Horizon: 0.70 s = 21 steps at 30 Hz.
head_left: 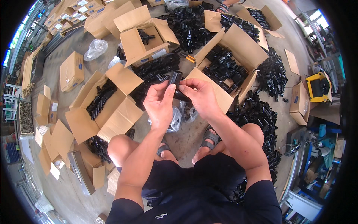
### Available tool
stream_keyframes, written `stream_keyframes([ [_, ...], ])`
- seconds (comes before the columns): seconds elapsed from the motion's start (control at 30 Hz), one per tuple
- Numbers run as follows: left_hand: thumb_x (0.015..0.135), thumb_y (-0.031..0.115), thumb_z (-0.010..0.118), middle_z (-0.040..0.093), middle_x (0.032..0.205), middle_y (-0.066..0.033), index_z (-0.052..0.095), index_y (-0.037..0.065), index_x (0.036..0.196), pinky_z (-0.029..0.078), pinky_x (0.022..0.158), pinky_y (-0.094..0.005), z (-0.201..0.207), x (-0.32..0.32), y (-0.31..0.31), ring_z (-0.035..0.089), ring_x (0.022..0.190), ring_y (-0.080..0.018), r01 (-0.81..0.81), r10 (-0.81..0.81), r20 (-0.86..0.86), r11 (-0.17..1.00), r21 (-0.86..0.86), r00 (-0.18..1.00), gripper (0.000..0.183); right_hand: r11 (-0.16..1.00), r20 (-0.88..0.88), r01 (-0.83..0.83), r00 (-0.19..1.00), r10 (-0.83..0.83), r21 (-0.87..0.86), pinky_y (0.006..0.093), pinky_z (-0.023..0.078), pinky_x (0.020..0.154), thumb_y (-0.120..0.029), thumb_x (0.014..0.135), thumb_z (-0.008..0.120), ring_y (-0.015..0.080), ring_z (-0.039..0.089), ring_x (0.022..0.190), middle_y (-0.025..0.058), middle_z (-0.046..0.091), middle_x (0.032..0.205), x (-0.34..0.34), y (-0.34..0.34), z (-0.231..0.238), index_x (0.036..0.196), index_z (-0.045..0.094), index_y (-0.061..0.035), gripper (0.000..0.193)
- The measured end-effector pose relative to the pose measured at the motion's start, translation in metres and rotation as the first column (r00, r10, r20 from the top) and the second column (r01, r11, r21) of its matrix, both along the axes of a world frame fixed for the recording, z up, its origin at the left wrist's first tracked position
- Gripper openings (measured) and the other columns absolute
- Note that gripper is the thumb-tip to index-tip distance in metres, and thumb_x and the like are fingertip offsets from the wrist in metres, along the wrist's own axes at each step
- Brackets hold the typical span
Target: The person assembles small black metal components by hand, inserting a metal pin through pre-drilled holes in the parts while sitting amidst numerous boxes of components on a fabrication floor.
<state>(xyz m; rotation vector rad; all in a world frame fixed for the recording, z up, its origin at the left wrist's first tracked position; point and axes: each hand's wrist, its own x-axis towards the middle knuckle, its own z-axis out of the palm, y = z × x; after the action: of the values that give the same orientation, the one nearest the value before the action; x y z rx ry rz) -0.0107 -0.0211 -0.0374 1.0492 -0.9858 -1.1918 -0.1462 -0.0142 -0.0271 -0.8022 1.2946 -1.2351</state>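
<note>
Both of my hands are raised over the floor between the open boxes, holding one short black tube-like part (176, 77). My left hand (160, 102) pinches it from the left, thumb on its side. My right hand (201, 96) grips its right side with thumb and fingers. The fingers hide the part's lower end. To the right stands an open cardboard box (255, 50) with many similar black parts (223, 71) inside. Another open box (80, 125) on the left holds a row of black parts (100, 99). Clear plastic bags (174, 121) lie on the floor below my hands.
Loose black parts are heaped at the back (188, 31) and on the right (257, 119). A third open box (131, 44) stands at the back left. Closed carton (72, 71), flattened cardboard (61, 140) and orange-handled tool (189, 58) lie around. A yellow-framed object (319, 87) is far right.
</note>
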Motion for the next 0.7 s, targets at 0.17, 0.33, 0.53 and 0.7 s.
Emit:
stream_keyframes([
  [0.17,0.092,0.003,0.073,0.072,0.097,-0.0079,0.065,-0.005,0.106,0.052,0.078,-0.0226,-0.006,-0.006,0.0,0.064,0.085,-0.0079,0.012,-0.012,-0.005,1.0,0.009,1.0,0.019,0.999,-0.094,-0.007,0.995,0.012,0.048,0.0236,0.044,0.059,-0.011,0.092,0.072,0.006,0.055,0.069,0.002,0.067,0.081,-0.007,0.0,-0.004,0.098,0.071,0.0036,0.015],
  [0.33,0.092,0.003,0.073,0.072,0.096,-0.0074,0.065,-0.005,0.105,0.052,0.078,-0.0225,-0.003,-0.008,-0.001,0.064,0.085,-0.0077,0.014,-0.014,0.002,0.999,0.03,1.0,0.017,1.0,-0.11,0.0,0.994,0.001,0.004,0.0235,0.043,0.058,-0.011,0.092,0.071,0.0065,0.054,0.069,0.0021,0.067,0.08,-0.008,0.0,0.0,0.097,0.07,0.0034,0.016],
  [0.53,0.092,0.001,0.071,0.071,0.094,-0.0038,0.067,-0.002,0.104,0.05,0.074,-0.0203,-0.011,-0.005,-0.001,0.061,0.082,-0.0046,-0.027,0.029,0.054,0.999,-0.027,0.998,0.013,0.997,-0.178,-0.073,0.981,0.076,0.023,0.0245,0.047,0.063,-0.013,0.093,0.069,0.008,0.059,0.074,0.0034,0.068,0.082,-0.007,-0.001,-0.008,0.099,0.07,0.0038,0.018],
  [0.7,0.092,0.0,0.071,0.071,0.094,-0.0044,0.066,-0.004,0.104,0.052,0.075,-0.0213,-0.008,-0.007,-0.002,0.063,0.084,-0.0059,0.0,0.0,0.004,1.0,0.001,1.0,0.014,0.997,-0.282,-0.076,0.957,0.074,0.004,0.0246,0.047,0.066,-0.012,0.095,0.067,0.0068,0.058,0.074,0.0006,0.066,0.082,-0.007,0.002,0.0,0.101,0.069,0.0031,0.016],
])
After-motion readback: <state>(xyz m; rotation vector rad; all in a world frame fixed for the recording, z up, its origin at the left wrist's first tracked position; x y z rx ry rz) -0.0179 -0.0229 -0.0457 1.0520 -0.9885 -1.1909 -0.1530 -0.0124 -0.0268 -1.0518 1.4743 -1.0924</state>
